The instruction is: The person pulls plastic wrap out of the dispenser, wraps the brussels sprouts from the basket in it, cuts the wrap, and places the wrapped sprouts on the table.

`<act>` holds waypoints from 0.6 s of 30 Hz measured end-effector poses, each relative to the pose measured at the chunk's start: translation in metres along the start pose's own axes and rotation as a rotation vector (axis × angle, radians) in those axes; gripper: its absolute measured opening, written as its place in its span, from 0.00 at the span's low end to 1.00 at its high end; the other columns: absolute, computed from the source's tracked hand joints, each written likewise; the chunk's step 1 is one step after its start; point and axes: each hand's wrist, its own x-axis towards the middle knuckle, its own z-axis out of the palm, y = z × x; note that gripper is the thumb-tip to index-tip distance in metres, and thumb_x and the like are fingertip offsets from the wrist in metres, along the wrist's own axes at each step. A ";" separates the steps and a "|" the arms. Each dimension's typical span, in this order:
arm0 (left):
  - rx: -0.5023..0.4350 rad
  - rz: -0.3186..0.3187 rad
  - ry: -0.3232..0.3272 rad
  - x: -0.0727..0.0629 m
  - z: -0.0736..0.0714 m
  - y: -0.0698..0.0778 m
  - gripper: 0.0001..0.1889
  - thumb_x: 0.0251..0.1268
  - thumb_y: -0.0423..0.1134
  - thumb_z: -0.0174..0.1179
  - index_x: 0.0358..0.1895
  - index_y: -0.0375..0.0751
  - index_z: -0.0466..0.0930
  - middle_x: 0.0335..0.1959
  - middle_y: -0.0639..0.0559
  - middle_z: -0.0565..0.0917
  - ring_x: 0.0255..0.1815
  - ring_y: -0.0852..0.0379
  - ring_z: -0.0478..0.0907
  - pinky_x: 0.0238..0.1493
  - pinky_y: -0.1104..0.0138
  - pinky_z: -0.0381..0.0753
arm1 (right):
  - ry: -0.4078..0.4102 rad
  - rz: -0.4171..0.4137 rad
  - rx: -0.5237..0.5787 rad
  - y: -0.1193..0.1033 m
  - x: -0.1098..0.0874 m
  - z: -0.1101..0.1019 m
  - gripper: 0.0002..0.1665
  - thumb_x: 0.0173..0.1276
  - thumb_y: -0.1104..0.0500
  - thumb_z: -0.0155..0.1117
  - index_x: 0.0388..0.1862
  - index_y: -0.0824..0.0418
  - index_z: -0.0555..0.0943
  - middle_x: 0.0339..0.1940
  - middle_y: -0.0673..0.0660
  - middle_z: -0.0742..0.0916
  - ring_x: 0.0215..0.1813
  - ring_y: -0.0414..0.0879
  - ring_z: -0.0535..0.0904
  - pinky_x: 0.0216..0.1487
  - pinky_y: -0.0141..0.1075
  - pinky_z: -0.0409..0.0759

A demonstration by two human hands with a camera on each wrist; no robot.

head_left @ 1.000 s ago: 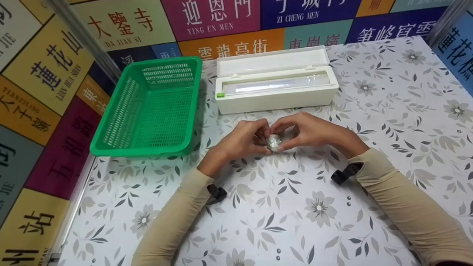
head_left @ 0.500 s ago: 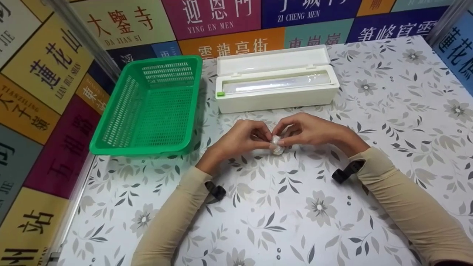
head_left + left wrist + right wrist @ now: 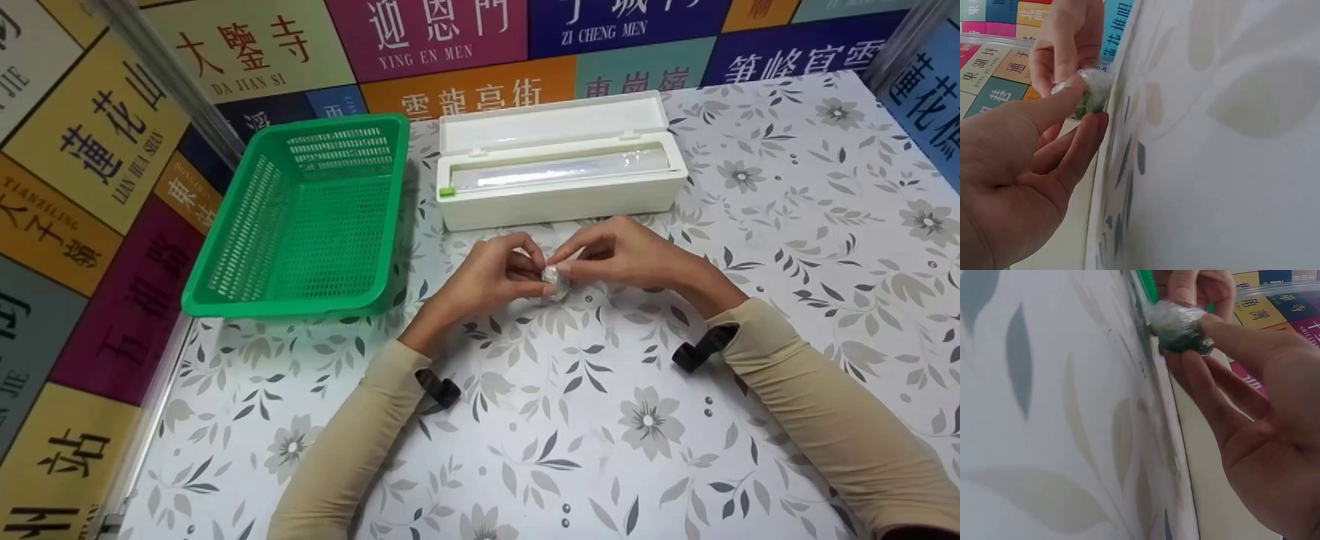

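A small green item wrapped in crinkled cling film (image 3: pixel 556 285) is between both hands above the table in the head view. My left hand (image 3: pixel 487 277) pinches it from the left with thumb and fingers. From the other side my right hand (image 3: pixel 630 259) pinches the film with thumb and forefinger. In the left wrist view the bundle (image 3: pixel 1095 95) shows dark green under whitish, bunched film. The right wrist view has the shiny bundle (image 3: pixel 1182 329) between the right thumb and fingertips, the left fingers behind it. What the green item is, I cannot tell.
Just behind the hands stands a white cling film dispenser (image 3: pixel 570 204), lid raised, a film roll (image 3: pixel 562 171) inside and a green slider (image 3: pixel 447 192) at its left end. A green plastic basket (image 3: pixel 382 281) sits to the left. Flower-patterned cloth (image 3: pixel 525 450) covers the table; printed panels rise behind.
The bundle has turned between the fingers, dipping below the fingertips half a second ago and now sitting higher. My right hand has shifted slightly up. Dispenser and basket have stayed put.
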 end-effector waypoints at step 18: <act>0.178 0.229 0.037 0.003 -0.003 0.006 0.14 0.59 0.27 0.80 0.44 0.36 0.84 0.43 0.46 0.89 0.47 0.57 0.90 0.53 0.71 0.90 | -0.040 0.050 0.066 -0.005 -0.002 -0.002 0.20 0.68 0.62 0.81 0.57 0.63 0.88 0.56 0.60 0.92 0.59 0.48 0.91 0.61 0.36 0.89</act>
